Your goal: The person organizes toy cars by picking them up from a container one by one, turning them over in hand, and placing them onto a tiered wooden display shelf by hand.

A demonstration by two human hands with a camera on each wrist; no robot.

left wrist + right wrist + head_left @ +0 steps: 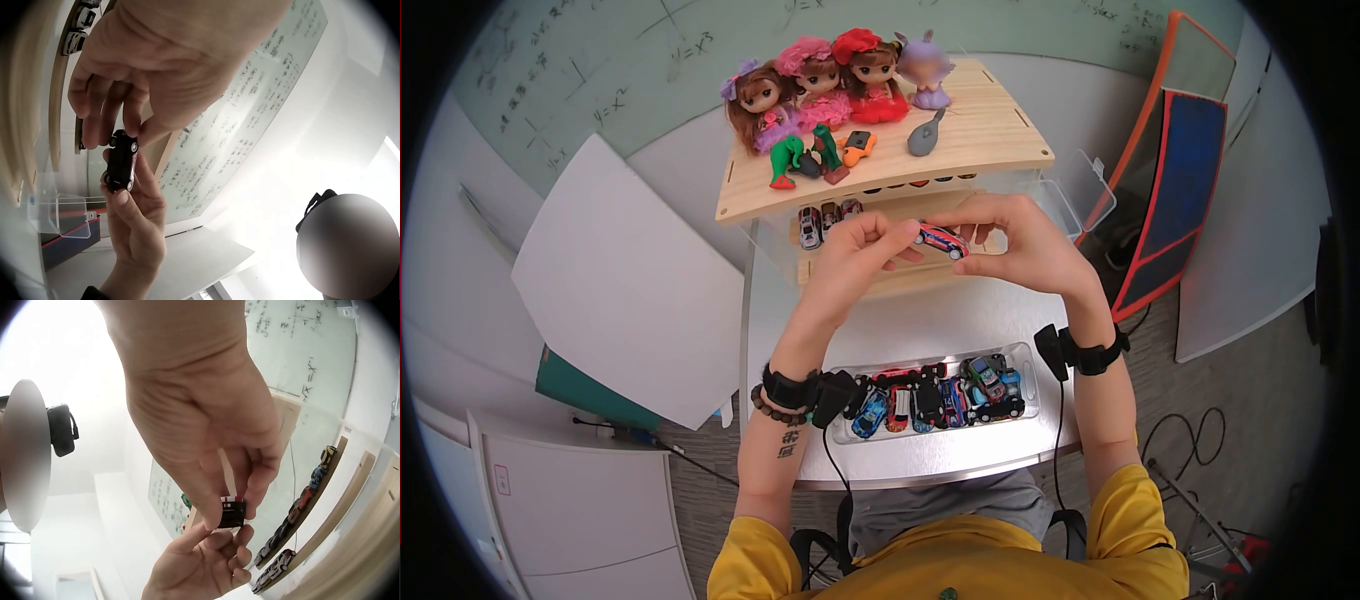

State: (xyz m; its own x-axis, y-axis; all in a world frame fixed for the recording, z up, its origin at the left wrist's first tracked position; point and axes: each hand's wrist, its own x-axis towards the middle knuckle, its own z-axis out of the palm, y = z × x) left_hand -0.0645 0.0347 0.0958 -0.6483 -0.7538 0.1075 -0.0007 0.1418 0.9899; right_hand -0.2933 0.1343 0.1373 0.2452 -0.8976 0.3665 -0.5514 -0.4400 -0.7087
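Note:
Both hands hold one small toy car (943, 240), red, blue and white, in front of the wooden shelf. My left hand (855, 262) pinches its left end between thumb and fingers. At the other end, the thumb and fingers of my right hand (1032, 248) grip it. The left wrist view shows the black underside of the car (122, 164) and its wheels. From the right wrist, a dark end of the car (232, 514) appears between the fingertips. Below the hands, a clear plastic tray (850, 432) of many-coloured toy cars stands on the table (800, 330).
Dolls (815, 90) and small figures sit on the wooden shelf top (990, 120). Several toy cars (830, 222) are lined up on the tier beneath. An open clear lid (1090, 190) juts out at the right. Cables run from both wrist cameras.

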